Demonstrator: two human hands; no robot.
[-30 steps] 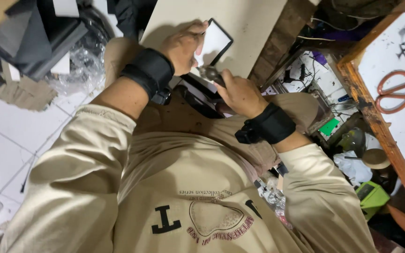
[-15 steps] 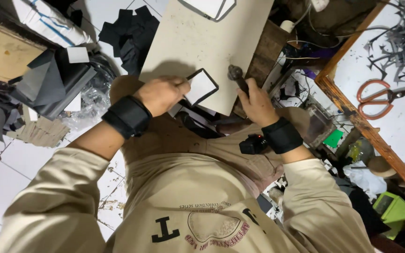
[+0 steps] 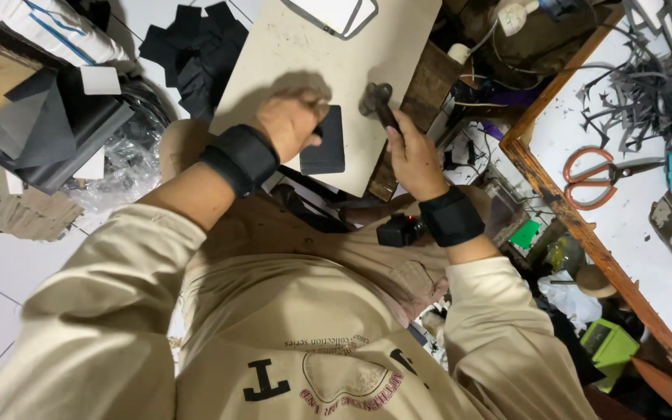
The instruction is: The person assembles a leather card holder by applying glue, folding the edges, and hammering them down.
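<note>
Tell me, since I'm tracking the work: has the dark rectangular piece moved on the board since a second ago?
Yes. The dark rectangular piece was lifted near the board's far part; now it lies flat by the near edge under the left hand.

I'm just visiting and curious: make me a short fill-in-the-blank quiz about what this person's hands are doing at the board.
1. The left hand presses a flat ____ rectangular piece onto the beige board.
2. The right hand grips a dark metal ____.
3. Both wrists wear black ____.
4. On the white table to the right lie orange-handled ____.

Missing words: black; hammer; wristbands; scissors
</note>
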